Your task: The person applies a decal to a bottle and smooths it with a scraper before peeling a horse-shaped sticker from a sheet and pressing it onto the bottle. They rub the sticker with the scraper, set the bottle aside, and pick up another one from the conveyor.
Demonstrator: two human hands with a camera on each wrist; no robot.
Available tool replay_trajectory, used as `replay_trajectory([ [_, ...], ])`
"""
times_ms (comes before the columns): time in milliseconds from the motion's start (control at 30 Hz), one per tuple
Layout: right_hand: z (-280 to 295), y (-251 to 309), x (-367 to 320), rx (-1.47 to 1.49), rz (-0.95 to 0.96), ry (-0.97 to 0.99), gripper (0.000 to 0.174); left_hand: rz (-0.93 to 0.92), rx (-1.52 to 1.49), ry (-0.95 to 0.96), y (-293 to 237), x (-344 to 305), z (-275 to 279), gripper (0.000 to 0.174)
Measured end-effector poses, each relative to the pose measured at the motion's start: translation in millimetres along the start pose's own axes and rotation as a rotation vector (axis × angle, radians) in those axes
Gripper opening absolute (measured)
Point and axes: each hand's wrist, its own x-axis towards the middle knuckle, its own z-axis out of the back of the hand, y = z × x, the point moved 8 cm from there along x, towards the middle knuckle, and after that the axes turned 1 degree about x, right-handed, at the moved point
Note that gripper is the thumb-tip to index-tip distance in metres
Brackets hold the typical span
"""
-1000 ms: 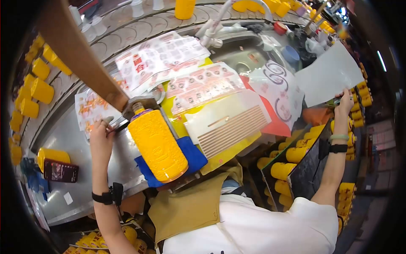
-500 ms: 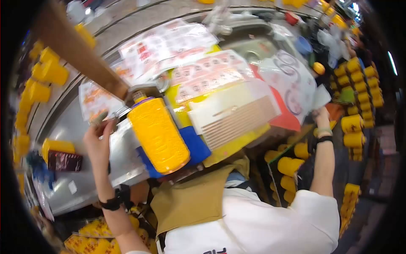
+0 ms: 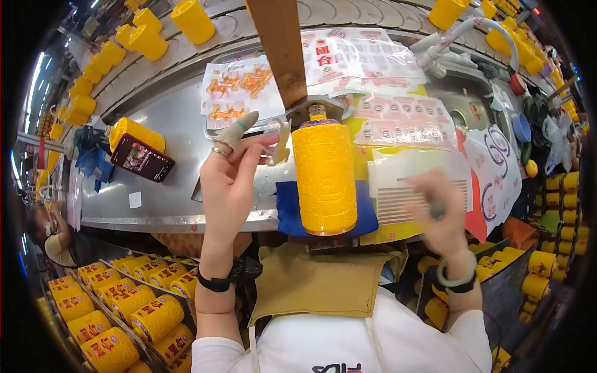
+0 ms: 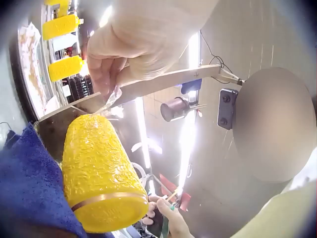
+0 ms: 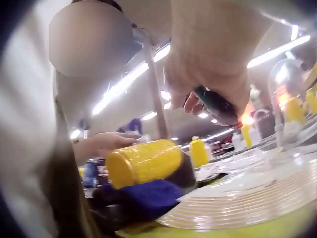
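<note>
My left hand (image 3: 227,180), a grey cloth finger cover on one finger, pinches a small piece of clear film (image 3: 278,140) with a gold-coloured part. The film overlaps the left side of a yellow embossed bottle (image 3: 324,177) in the head view. That bottle lies on a blue cloth (image 3: 365,214), its neck against a holder below a wooden bar (image 3: 280,50). Blurred, my right hand (image 3: 444,211) is above the striped sheet (image 3: 388,196). It grips a dark green tool (image 5: 213,100) whose kind I cannot tell.
Sheets of gold and red decals (image 3: 242,84) lie behind the left hand. A phone (image 3: 142,157) leans by another yellow bottle (image 3: 134,133) on the steel counter. The sink (image 3: 460,102) is at the back right. Crates of yellow bottles (image 3: 115,317) flank the person.
The white sheet held by my right hand is gone from it, and that hand has come in over the striped sheet. My left hand now holds the film beside the bottle. The head view has turned.
</note>
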Motion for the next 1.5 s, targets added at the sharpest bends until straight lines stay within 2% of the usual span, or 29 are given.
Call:
replay_trajectory([
  [67,-45.3,38.1,5.2,0.002,0.303,0.081,0.032,-0.009,-0.008,-0.005,-4.8,-3.0,-3.9,0.045],
  [100,-54.2,43.2,8.4,0.004,0.302,0.084,0.032,-0.037,0.059,-0.004,-11.5,-5.5,-7.2,0.047],
  [167,-61.7,35.0,19.0,0.161,0.140,0.078,0.032,-0.133,0.142,-0.010,-20.8,-13.2,-13.5,0.047],
  [200,-63.2,32.4,22.3,0.160,0.138,0.081,0.032,-0.130,0.141,-0.011,-21.6,-16.0,-16.8,0.047],
  [267,-52.9,13.6,30.6,0.241,0.015,-0.109,0.031,-0.487,0.616,0.093,-47.3,-30.1,-41.9,0.034],
  [300,-51.1,14.0,35.2,0.279,0.042,-0.183,0.029,-0.549,0.648,0.129,-39.9,-38.2,-49.9,0.030],
  [333,-52.7,17.1,39.0,0.277,0.041,-0.182,0.029,-0.611,0.679,0.165,-33.9,-45.9,-57.9,0.025],
  [400,-60.5,8.8,45.0,0.438,-0.152,-0.120,0.028,-0.589,0.677,0.208,-31.0,-49.9,-61.6,0.027],
  [433,-69.4,4.8,47.6,0.460,-0.205,-0.031,0.035,-0.669,0.747,0.223,-35.1,-53.1,-64.5,0.030],
  [467,-74.5,0.3,50.2,0.458,-0.209,-0.029,0.035,-0.748,0.819,0.239,-38.1,-57.3,-68.1,0.033],
  [533,-88.4,-9.2,54.0,0.515,-0.206,-0.030,0.046,-0.726,0.824,0.235,-38.2,-59.1,-67.9,0.035],
  [567,-91.4,-9.6,55.2,0.516,-0.208,-0.025,0.046,-0.711,0.833,0.228,-37.6,-59.6,-67.2,0.037],
  [633,-98.0,-14.5,56.8,0.433,-0.272,-0.005,0.056,-0.721,0.853,0.229,-34.8,-63.4,-69.2,0.035],
  [800,-102.7,-17.1,53.6,0.535,-0.300,0.047,0.063,-0.726,0.881,0.271,-28.2,-77.8,-65.7,0.035],
  [900,-105.8,-23.7,52.0,0.618,-0.309,0.048,0.064,-0.628,0.725,0.202,-23.2,-83.9,-55.0,0.033],
  [967,-107.5,-25.1,50.8,0.675,-0.317,0.038,0.063,-0.269,0.384,0.045,3.3,-77.3,-33.4,0.041],
  [1000,-106.9,-22.9,50.8,0.682,-0.310,0.036,0.062,-0.265,0.384,0.041,6.2,-75.2,-37.0,0.041],
  [1067,-107.0,-21.4,51.7,0.689,-0.302,0.040,0.061,-0.042,-0.077,-0.072,28.9,-60.4,-33.7,0.052],
  [1100,-106.5,-22.3,51.6,0.698,-0.309,0.033,0.060,0.055,-0.182,0.009,40.6,-56.2,-39.4,0.066],
  [1133,-106.1,-22.9,52.0,0.708,-0.317,0.024,0.060,0.056,-0.184,0.005,38.1,-52.3,-40.9,0.066],
  [1200,-106.1,-21.5,53.5,0.707,-0.342,0.035,0.061,0.234,-0.416,-0.003,42.5,-47.1,-52.7,0.068],
  [1267,-107.3,-23.3,53.5,0.705,-0.369,0.044,0.062,0.230,-0.333,-0.016,45.0,-42.0,-53.8,0.070],
  [1333,-107.6,-25.1,54.5,0.602,-0.343,0.054,0.067,0.299,-0.323,0.142,49.3,-36.8,-66.7,0.070],
  [1500,-108.8,-25.7,52.1,0.660,-0.343,0.056,0.072,0.373,-0.406,0.139,53.5,-29.7,-60.2,0.070],
])
